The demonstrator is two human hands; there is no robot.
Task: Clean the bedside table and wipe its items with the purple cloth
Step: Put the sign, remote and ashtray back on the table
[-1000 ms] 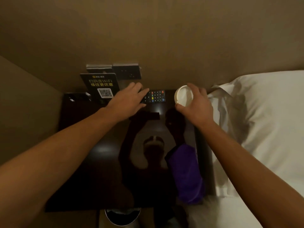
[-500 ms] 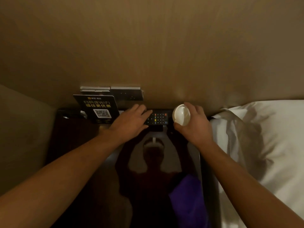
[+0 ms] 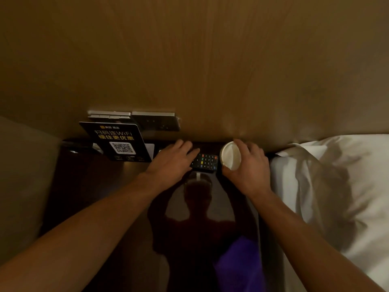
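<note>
The dark glossy bedside table (image 3: 88,199) fills the lower middle of the head view. At its back edge lies a black remote (image 3: 205,162) with coloured buttons. My left hand (image 3: 171,163) rests on the remote's left end with fingers fairly straight. My right hand (image 3: 249,165) grips a white paper cup (image 3: 230,155) from the side, close to the wall and just right of the remote. The purple cloth (image 3: 240,266) lies on the table's near right part, untouched.
A black WiFi sign with a QR code (image 3: 117,142) leans at the back left, below wall sockets (image 3: 155,121). A dark small object (image 3: 77,145) sits in the far left corner. A white pillow and bed (image 3: 336,186) border the table on the right.
Both hands have moved toward the wall; the cup went back with my right hand. The camera tilted up, so the cloth now sits lower in view.
</note>
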